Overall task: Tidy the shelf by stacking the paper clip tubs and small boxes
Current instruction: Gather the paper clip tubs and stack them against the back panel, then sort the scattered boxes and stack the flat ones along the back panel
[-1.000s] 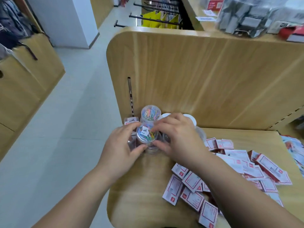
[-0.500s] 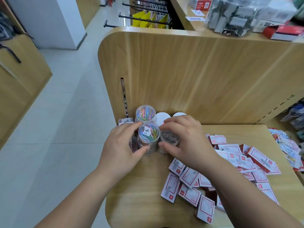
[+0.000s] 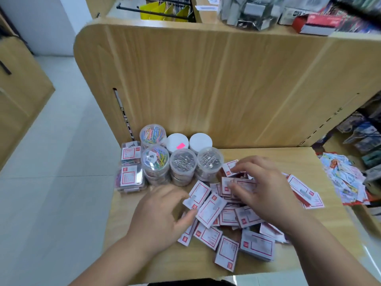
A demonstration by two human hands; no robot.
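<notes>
**Q:** Status of the tidy-up?

**A:** Near zone, not done: the flat red-and-white small boxes (image 3: 210, 209) lie in a loose heap across the pale wooden shelf (image 3: 278, 159). Far left, done, I judge: the clear round paper clip tubs (image 3: 182, 169) stand stacked and grouped against the back panel.

**Q:** Finger state?

**A:** My left hand (image 3: 158, 215) is spread open, fingertips touching a box edge, gripping nothing. My right hand (image 3: 261, 188) curls loosely over the heap's far part; whether it grips a box, I cannot tell.

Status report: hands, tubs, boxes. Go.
Left hand open at the small boxes. Right hand fingering that loose pile, grip unclear. Tubs grouped at back panel. Nothing blocking.
</notes>
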